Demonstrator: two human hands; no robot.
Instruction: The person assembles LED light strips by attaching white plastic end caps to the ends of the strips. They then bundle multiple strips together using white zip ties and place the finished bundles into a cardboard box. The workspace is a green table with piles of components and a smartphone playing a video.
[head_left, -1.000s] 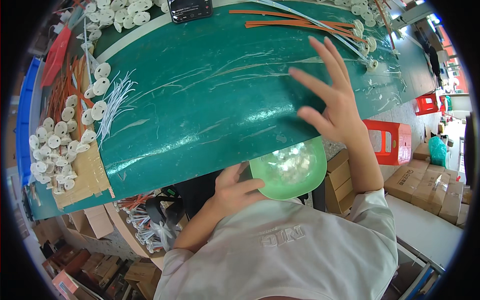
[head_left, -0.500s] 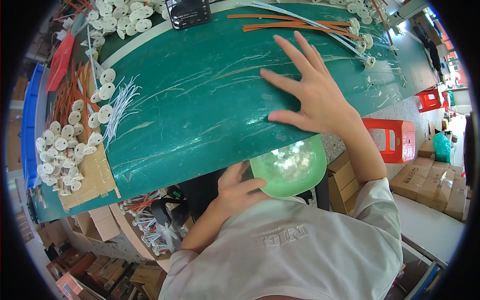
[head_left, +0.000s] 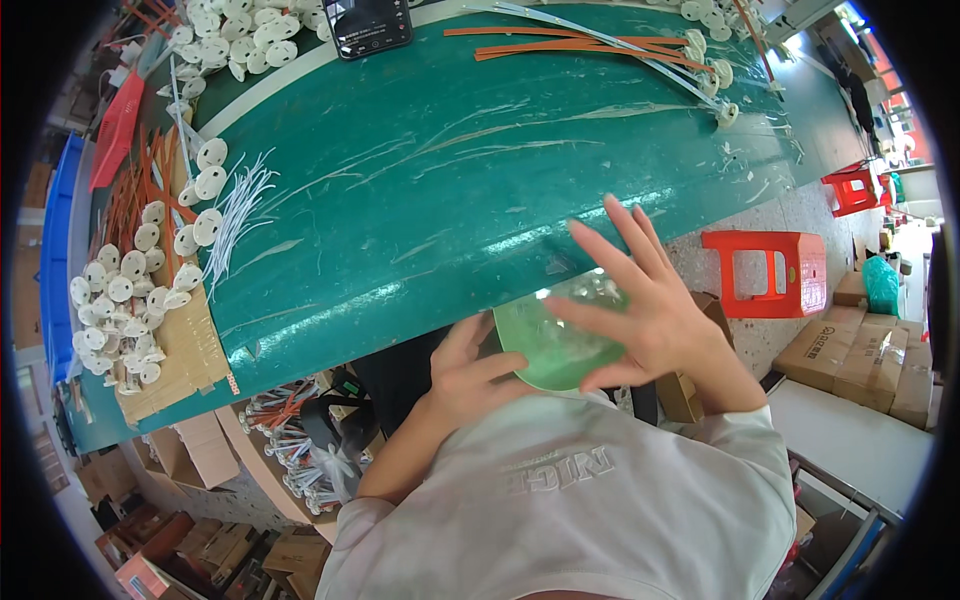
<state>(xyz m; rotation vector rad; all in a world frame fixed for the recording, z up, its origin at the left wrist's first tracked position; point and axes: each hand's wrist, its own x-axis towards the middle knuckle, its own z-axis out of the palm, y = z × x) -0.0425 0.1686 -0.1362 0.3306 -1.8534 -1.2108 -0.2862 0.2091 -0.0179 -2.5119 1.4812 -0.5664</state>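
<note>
R hand (head_left: 645, 318) spread wide over green bowl (head_left: 556, 357), L hand (head_left: 472, 376) holding its L side; bowl could tip/spill if knocked.

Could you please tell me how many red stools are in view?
2: the near stool, right of the right hand; the far stool, farther back, toward the picture's right rim. Others may be hidden.
</note>
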